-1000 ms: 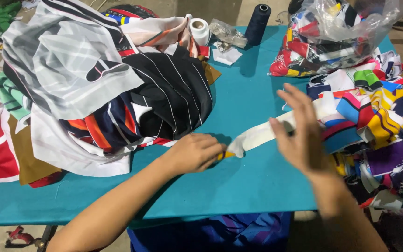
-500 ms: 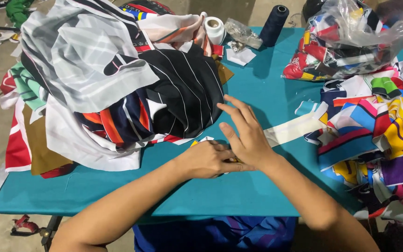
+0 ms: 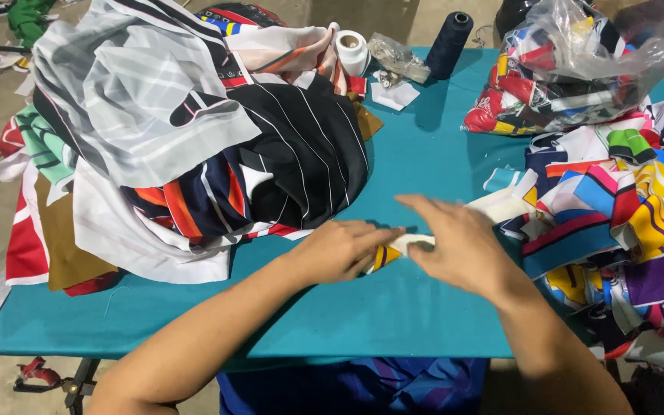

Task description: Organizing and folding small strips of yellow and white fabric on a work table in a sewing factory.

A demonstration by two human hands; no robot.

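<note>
Change: since 0.5 s ago the right hand [image 3: 459,246] has slid off the left hand [image 3: 343,250] and now lies just to its right; 1.0 s ago it was well out along the strip.
Surface: a teal table [image 3: 416,161], its near centre bare, bearing fabric on both sides.
Room: bare concrete floor beyond the table edges, with scraps lying at the upper left.
Strip: a white fabric strip [image 3: 405,244] with a yellow and dark end lies flat on the table between the 2 hands.
Left hand: fingers curled down onto the strip's coloured end, pressing it to the table.
Right hand: fingers extended and flat over the strip, slightly blurred; whether they pinch it cannot be told.
Left side: a large fabric heap [image 3: 186,146] of black, white and striped cloth, just beside the left hand.
Right side: a pile of multicoloured pieces [image 3: 616,215], touching the right hand's far edge.
Far edge: a clear plastic bag [image 3: 578,69] of coloured pieces, a dark thread cone [image 3: 449,42], a white tape roll [image 3: 353,50].
Obstruction: the right hand covers most of the strip.
</note>
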